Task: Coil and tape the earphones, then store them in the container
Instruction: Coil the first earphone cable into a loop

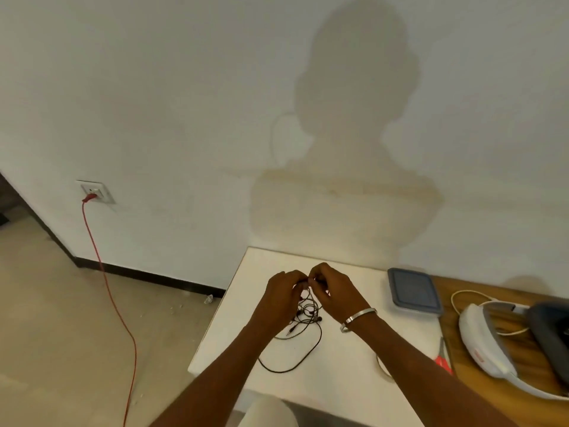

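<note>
I count two hands in front of me, my left hand (284, 292) and my right hand (331, 289), both raised over one white table (345, 380). One set of black earphones (303, 331) trails from my fingers onto it, as a single tangled cable. One metal bangle (358, 317) sits on my right wrist. One grey-lidded container (414, 291) lies at the table's far right. One white headset (486, 343) rests on one wooden desk (480, 392). One pair of red-handled scissors (443, 359). One wall socket (95, 191), with one red cord (114, 303).
</note>
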Tool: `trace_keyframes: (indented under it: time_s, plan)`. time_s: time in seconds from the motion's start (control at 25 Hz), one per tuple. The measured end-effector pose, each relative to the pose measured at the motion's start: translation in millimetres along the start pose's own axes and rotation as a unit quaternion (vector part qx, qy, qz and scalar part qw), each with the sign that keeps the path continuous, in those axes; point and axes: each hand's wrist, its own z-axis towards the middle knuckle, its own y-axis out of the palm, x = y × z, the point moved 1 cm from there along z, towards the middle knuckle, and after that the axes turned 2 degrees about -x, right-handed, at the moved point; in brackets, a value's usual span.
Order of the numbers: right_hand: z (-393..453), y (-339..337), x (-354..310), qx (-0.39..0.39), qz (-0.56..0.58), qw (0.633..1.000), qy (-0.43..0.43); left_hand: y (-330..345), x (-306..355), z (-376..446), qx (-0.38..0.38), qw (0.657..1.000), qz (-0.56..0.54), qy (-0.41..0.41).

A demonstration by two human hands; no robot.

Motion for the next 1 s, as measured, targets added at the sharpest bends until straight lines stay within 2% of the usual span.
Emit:
trace_keyframes:
  time_s: [0.12, 0.28, 0.48, 0.64, 0.8, 0.84, 0.92, 1.0]
  plan:
    - [1.5, -31.0, -20.0, 0.03, -0.045, 0.998, -0.02, -31.1, 36.1, 10.4, -0.036, 0.999, -0.02, -0.014]
    - [3.3, -69.3, -47.3, 0.065, -0.11, 0.992, -0.024, -65.3, 71.0, 24.5, -0.011, 1.0, 0.02, 0.02]
    - [7.2, -101.2, -61.6, 0.115, -0.097, 0.988, -0.017, -83.1, 82.3, 34.7, 0.011, 0.997, 0.056, 0.042]
    - [1.3, -106.5, -51.1, 0.028, -0.118, 0.992, 0.027, -103.5, 77.7, 42.1, 0.067, 0.997, 0.033, 0.028]
    - [-9.8, -104.8, -42.3, -0.043, -0.11, 0.991, 0.061, -106.5, 58.6, 40.4, 0.073, 0.995, 0.064, -0.02]
    - [-11.3, -103.8, -42.9, -0.06, -0.098, 0.991, 0.066, -103.1, 53.5, 39.7, 0.055, 0.994, 0.09, -0.031]
    - [-12.5, -99.4, -45.9, -0.076, -0.081, 0.992, 0.062, -91.9, 51.2, 35.9, -0.033, 0.989, 0.138, -0.038]
    - [-11.4, -93.2, -52.8, -0.082, -0.084, 0.992, 0.045, -76.4, 59.9, 31.5, -0.129, 0.986, 0.103, -0.025]
